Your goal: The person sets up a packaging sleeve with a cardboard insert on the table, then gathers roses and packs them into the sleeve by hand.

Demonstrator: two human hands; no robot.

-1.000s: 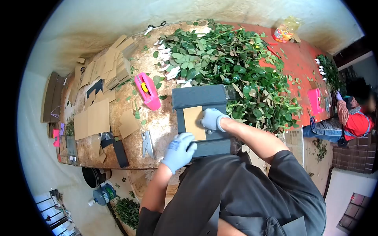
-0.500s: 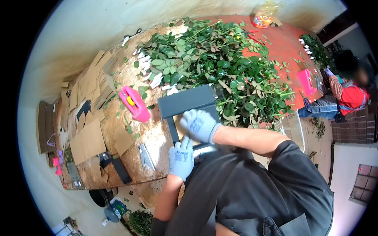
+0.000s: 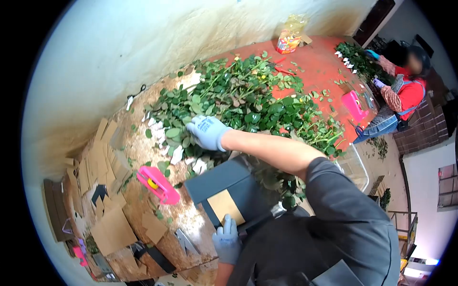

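My left hand (image 3: 227,244), in a grey-blue glove, rests its stretched fingertips on the lower end of a tan cardboard piece (image 3: 224,204). That piece lies on a dark grey folding board or holder (image 3: 222,180) in front of my body. My right hand (image 3: 208,132), gloved alike, is at the left edge of a heap of leafy green cut stems (image 3: 257,102). Its fingers curl down against the leaves; the tips are hidden, so what they grip cannot be made out. White-wrapped ends (image 3: 177,155) stick out just below it. A pink tape dispenser (image 3: 158,185) sits left of the board.
Cardboard sheets (image 3: 112,231) are spread at the left. A metal stapler-like tool (image 3: 186,242) lies near the front edge. Scissors (image 3: 138,93) and a yellow-red packet (image 3: 289,42) stand toward the wall. A co-worker in red (image 3: 411,93) handles more stems at the far right.
My right hand has left the cardboard on the dark board and reached up and left to the stems. My left hand stays by the cardboard. The whole view has shifted.
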